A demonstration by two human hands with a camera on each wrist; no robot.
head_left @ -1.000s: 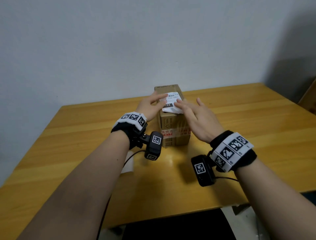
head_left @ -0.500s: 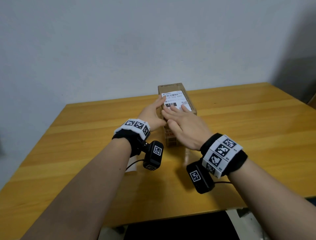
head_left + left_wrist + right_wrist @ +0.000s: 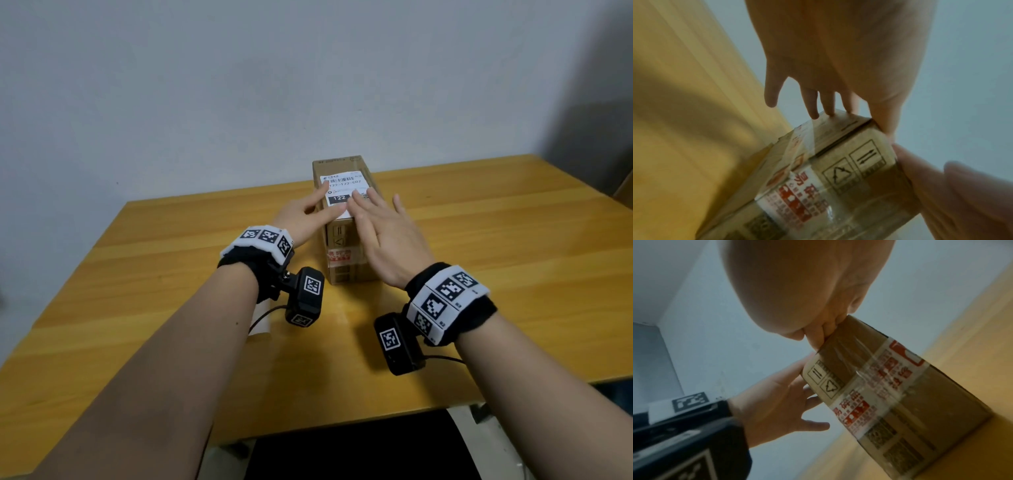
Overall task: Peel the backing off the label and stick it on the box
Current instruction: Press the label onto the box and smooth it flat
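The white printed paper label (image 3: 344, 192) is lying on top of the tall brown cardboard box (image 3: 342, 250) at the table's far middle. Both the left hand (image 3: 301, 219) and right hand (image 3: 387, 233) are pressing it with straight, spread fingers, probably smoothing it so it bonds.

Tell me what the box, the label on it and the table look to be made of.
Box: brown cardboard, matte, with a flap seam and glossy clear tape around it.
Label: white paper, probably matte, printed with a black barcode and numbers.
Table: wood or wood-look laminate, yellow, with plank lines and a slight sheen.
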